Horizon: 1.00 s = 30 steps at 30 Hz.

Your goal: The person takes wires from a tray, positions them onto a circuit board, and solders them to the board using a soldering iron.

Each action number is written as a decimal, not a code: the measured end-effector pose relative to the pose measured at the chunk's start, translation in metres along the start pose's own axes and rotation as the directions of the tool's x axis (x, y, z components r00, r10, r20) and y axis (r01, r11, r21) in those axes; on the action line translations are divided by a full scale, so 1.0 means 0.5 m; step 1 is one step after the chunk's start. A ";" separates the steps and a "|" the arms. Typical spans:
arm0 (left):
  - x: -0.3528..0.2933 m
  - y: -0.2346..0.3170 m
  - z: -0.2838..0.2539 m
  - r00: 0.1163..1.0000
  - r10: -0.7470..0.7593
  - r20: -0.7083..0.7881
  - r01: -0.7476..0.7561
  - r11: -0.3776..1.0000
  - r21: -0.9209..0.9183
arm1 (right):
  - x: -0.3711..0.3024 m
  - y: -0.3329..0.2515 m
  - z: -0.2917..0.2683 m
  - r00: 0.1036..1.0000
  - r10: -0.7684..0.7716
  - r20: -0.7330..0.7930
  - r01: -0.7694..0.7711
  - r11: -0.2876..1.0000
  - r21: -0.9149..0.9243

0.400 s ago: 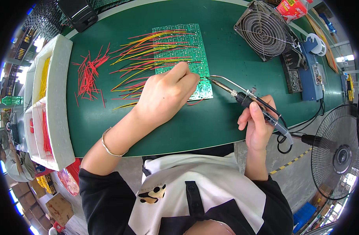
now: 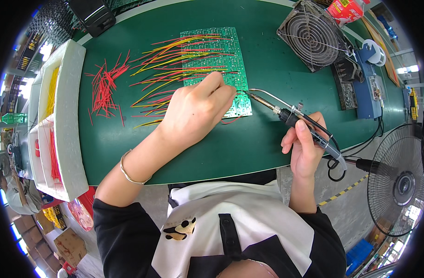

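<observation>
A green circuit board panel (image 2: 239, 69) lies on the table, with rows of red and yellow wires (image 2: 175, 58) fanning out past its left edge. My left hand (image 2: 200, 106) rests over the panel's near part, fingers pinched close to the surface. What the fingertips hold is hidden; a red wire shows just below them. In my right hand (image 2: 304, 143) is a soldering iron (image 2: 286, 116), gripped like a pen. A thin metal tube runs along the iron, and both tips meet at the board's right part, beside my left fingertips.
Loose red wires (image 2: 107, 88) lie in a pile at the left. Beyond them stands a white foam box (image 2: 73, 125) with yellow and red wires. A square metal fan (image 2: 309, 34) and a blue soldering station (image 2: 371, 88) occupy the right; a round fan (image 2: 403, 185) stands off the table.
The board has shifted very slightly. Both hands and the soldering iron stay almost where they were.
</observation>
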<state>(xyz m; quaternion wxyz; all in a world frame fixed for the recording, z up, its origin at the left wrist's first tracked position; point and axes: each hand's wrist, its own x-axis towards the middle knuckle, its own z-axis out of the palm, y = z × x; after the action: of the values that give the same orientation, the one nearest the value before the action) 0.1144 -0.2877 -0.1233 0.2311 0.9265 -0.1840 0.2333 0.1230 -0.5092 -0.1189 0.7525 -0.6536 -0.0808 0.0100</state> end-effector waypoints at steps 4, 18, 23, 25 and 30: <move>0.000 -0.001 0.001 1.000 0.006 -0.003 -0.006 1.000 0.001 | 0.000 0.001 -0.001 1.000 -0.003 -0.003 0.003 1.000 0.006; -0.001 0.003 0.000 1.000 -0.002 -0.024 0.002 0.999 0.037 | 0.001 0.003 -0.010 0.999 0.007 -0.042 -0.003 0.995 0.102; 0.005 0.002 0.001 0.994 0.059 -0.091 -0.053 0.997 0.062 | 0.006 0.003 -0.015 0.997 -0.034 -0.068 0.041 0.993 0.107; 0.007 0.006 -0.005 0.993 0.055 -0.105 -0.048 0.996 0.070 | 0.008 0.001 -0.017 0.993 -0.007 -0.119 0.022 0.991 0.131; 0.013 0.011 -0.043 0.998 0.056 -0.014 -0.055 0.997 0.059 | 0.019 -0.009 -0.039 0.975 -0.044 -0.218 0.060 0.996 0.068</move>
<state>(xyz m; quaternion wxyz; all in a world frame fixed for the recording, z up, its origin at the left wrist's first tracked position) 0.1095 -0.2828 -0.1010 0.1986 0.9256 -0.2006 0.2522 0.1344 -0.5280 -0.1161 0.7807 -0.6199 -0.0152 -0.0779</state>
